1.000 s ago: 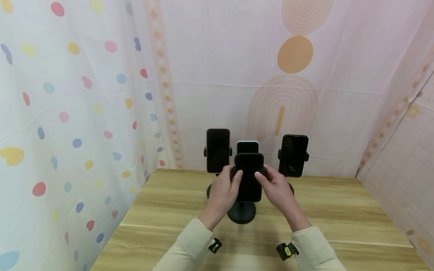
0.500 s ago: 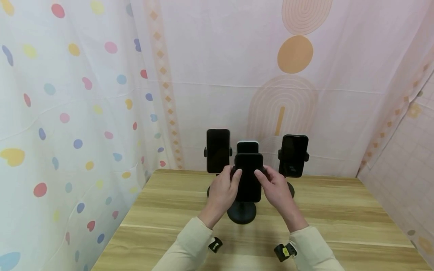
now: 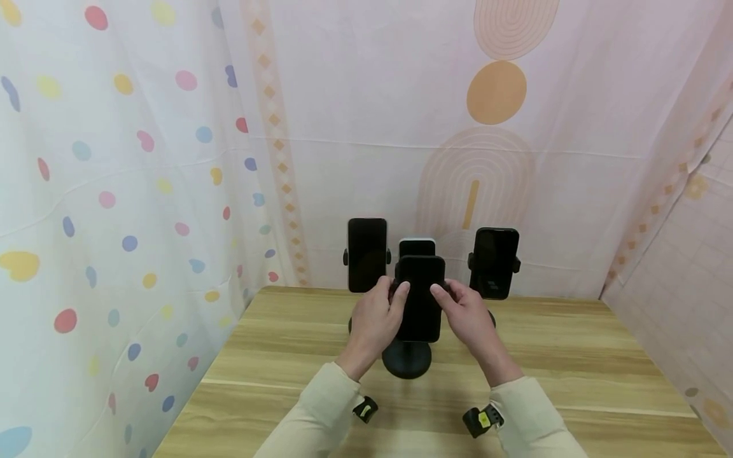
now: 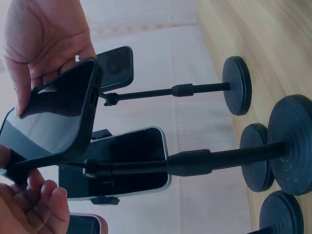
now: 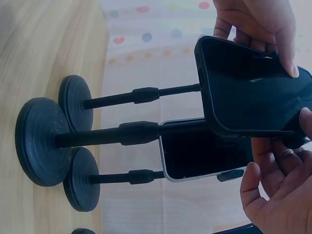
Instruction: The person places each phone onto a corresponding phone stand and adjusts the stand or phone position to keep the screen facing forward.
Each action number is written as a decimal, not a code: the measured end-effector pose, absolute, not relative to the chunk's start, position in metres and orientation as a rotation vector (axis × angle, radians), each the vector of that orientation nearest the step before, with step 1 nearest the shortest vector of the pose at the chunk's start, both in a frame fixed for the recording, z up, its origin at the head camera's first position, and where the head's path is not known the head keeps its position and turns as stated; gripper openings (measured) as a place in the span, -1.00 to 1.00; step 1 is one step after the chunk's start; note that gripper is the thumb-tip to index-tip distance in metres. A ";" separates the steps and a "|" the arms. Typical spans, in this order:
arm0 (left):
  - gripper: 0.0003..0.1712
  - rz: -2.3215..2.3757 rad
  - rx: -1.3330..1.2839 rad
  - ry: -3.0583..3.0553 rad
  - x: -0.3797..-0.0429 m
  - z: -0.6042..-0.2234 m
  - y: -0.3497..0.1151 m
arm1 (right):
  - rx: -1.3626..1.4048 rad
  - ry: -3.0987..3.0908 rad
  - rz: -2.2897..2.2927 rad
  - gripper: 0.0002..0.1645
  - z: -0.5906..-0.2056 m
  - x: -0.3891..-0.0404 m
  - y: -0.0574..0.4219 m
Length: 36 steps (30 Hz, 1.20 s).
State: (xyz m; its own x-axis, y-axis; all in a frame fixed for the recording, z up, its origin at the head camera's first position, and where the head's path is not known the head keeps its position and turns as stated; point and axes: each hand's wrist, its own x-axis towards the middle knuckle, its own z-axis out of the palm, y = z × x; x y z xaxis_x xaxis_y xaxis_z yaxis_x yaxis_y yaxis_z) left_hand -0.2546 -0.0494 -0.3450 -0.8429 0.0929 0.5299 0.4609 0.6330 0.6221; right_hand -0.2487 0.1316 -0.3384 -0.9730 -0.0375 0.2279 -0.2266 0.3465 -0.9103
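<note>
A black smartphone (image 3: 420, 308) leans back, screen toward me, on a black phone stand with a round base (image 3: 406, 361). My left hand (image 3: 375, 318) grips its left edge, thumb on the front and fingers behind; my right hand (image 3: 466, 318) grips the right edge the same way. The stand's clamp is mostly hidden by the phone and hands. From the left wrist view, the stand's telescopic pole (image 4: 219, 158) runs from base to phone, and my left fingers (image 4: 51, 204) curl beneath the phone's edge. My right fingers (image 5: 273, 190) do likewise in the right wrist view.
Behind stand other phones in clamp stands: one at left (image 3: 367, 254), a pale-edged one (image 3: 417, 246) partly covered by the held phone, and one at right (image 3: 495, 262). All are on a wooden table (image 3: 550, 356). Patterned curtains (image 3: 355, 184) hang behind and at the sides.
The phone's top edge sits very slightly higher in the head view. Both hands keep their hold in nearly the same place.
</note>
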 end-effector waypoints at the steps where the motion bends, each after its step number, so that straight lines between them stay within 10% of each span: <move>1: -0.62 -1.095 -0.434 -2.402 -0.255 -0.344 -0.049 | 0.238 -2.441 1.701 -0.51 -0.337 -0.249 0.132; 36: -0.62 -1.160 -0.445 -2.386 -0.254 -0.346 -0.048 | 0.234 -2.410 1.801 -0.57 -0.340 -0.248 0.133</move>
